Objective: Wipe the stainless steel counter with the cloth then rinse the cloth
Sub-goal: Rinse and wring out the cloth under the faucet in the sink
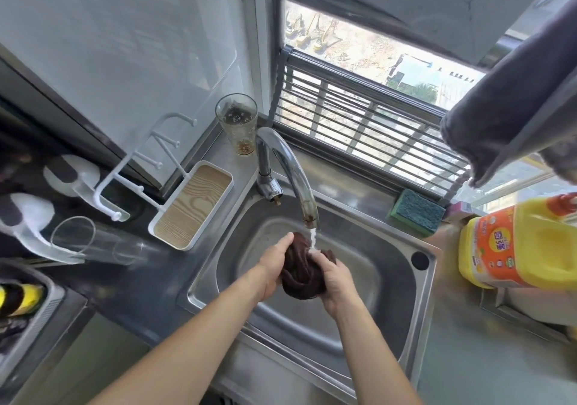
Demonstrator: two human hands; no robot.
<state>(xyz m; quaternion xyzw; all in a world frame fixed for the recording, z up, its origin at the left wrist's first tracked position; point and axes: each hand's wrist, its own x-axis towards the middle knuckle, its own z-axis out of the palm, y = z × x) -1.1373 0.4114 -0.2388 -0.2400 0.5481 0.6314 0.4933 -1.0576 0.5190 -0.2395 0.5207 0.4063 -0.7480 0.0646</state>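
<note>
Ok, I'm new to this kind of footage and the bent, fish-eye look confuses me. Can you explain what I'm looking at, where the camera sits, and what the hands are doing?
There is no machine here: a person wears one wide-angle camera on the head, looking forward and down, which is why the arms reach in from the bottom and straight lines bend. The left hand and right hand together grip a bunched dark brown cloth over a stainless steel sink. Water runs from the curved faucet onto the cloth, so this is the rinsing step. Around the sink are a green sponge on the back ledge, a yellow detergent jug at the right, a glass cup beside the faucet, and a white tray with a wood-pattern bottom at the left. A grey towel hangs at the upper right, by the window.
</note>
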